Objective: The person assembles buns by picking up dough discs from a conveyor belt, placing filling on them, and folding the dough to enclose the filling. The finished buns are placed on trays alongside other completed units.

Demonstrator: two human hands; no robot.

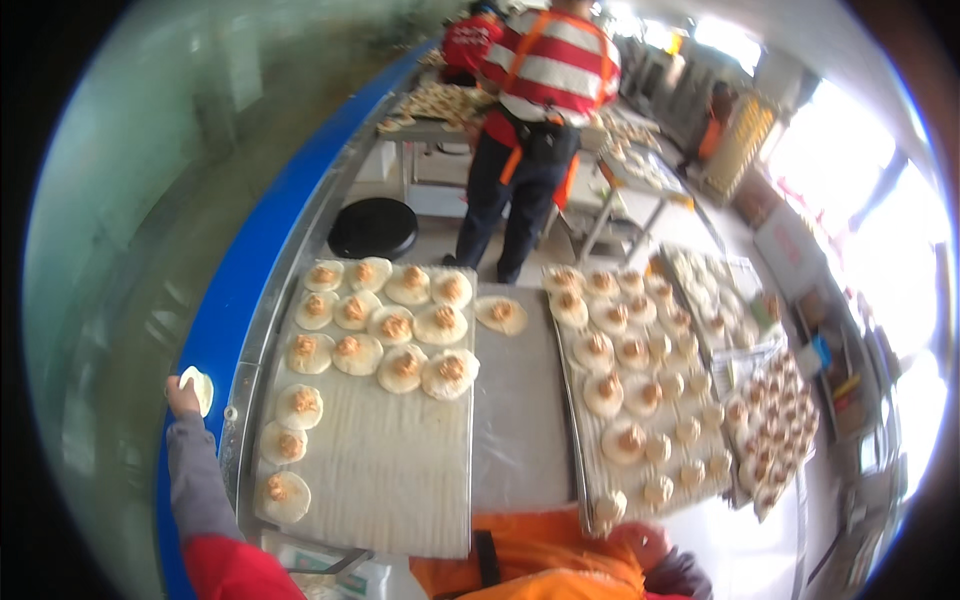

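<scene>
At the far left, over the blue strip (235, 290), my left hand (182, 397) is closed on a flat round of pale dough (203, 390). The left tray (390, 480) carries several dough rounds (300, 405), each with a heap of orange-brown filling on top. My right hand (645, 543) is low at the near edge of the right tray (572, 420), close to a small dough piece (610, 507). Its fingers do not show clearly. On that tray, filled rounds (625, 440) lie beside smaller dough pieces (690, 430).
A single filled round (500, 315) lies on the metal table (515, 420) between the trays. More loaded trays (770, 420) are at the right. Ahead, a person in a striped top (560, 60) stands near a black round stool (373, 228). An orange apron (540, 560) covers my front.
</scene>
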